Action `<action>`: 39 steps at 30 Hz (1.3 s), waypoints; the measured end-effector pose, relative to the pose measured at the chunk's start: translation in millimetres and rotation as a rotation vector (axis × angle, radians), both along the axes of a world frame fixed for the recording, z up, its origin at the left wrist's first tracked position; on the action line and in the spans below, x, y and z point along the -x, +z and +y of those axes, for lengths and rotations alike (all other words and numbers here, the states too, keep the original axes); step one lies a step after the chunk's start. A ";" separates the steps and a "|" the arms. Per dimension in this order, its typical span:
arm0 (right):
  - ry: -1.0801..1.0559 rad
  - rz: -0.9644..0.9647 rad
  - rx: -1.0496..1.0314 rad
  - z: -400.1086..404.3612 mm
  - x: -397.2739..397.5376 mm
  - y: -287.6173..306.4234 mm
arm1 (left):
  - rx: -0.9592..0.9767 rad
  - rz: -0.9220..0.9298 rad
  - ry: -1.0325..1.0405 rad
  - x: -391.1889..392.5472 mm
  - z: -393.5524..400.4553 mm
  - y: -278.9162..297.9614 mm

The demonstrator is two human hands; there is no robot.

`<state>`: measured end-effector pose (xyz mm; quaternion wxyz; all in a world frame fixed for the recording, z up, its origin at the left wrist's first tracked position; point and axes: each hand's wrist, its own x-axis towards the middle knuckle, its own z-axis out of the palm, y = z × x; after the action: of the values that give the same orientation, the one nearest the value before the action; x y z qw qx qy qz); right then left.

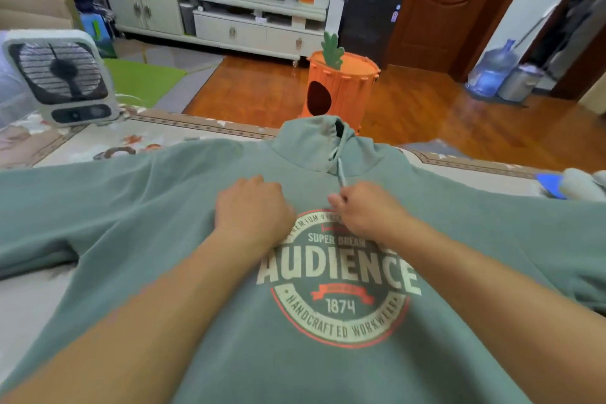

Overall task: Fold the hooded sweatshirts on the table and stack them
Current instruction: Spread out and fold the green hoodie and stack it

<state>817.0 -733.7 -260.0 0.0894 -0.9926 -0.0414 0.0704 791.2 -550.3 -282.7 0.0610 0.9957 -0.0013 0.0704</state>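
One sage-green fleece hooded sweatshirt (pixel 328 272) lay face up, sleeves spread, on the patterned worktop (pixel 98 141). Left hand (pixel 252 207) rested on its chest, fingers curled under; right hand (pixel 364 210) pinched the drawstring (pixel 339 170). Judged: smoothing before folding; next, tuck the cord and fold a sleeve inward.

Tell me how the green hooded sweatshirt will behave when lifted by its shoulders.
The green hooded sweatshirt will probably droop limply, since it already creases near its sleeve. Its hood and drawstring would likely dangle. It looks thick, so perhaps moderately heavy.
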 end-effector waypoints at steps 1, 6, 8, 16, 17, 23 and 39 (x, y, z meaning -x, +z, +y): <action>-0.037 0.037 0.037 -10.0 1.2 5.6 | 0.023 -0.035 0.025 -7.1 -1.1 -4.3; -0.138 0.115 -0.191 -25.0 -17.1 48.9 | 0.197 -0.176 0.040 -17.7 2.1 -28.7; -0.130 -0.122 -0.182 -9.5 -51.0 49.1 | 0.181 -0.223 0.015 -22.3 4.1 -29.8; -0.323 -0.056 0.163 30.8 -134.8 5.9 | 0.280 -0.236 0.071 -33.6 9.6 -28.3; -0.379 -0.034 0.097 29.2 -139.0 4.2 | 0.284 -0.232 0.067 -33.1 9.5 -29.0; -0.569 -0.136 -0.794 13.8 -131.9 -4.4 | 0.325 -0.220 0.076 -32.7 10.5 -28.7; 0.176 -0.271 -0.099 -24.5 -29.3 29.1 | 0.478 -0.178 0.087 -30.7 13.9 -22.8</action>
<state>846.2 -758.3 -230.9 0.1251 -0.9800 -0.1431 -0.0586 821.9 -536.5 -305.5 0.2911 0.9419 0.0529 0.1587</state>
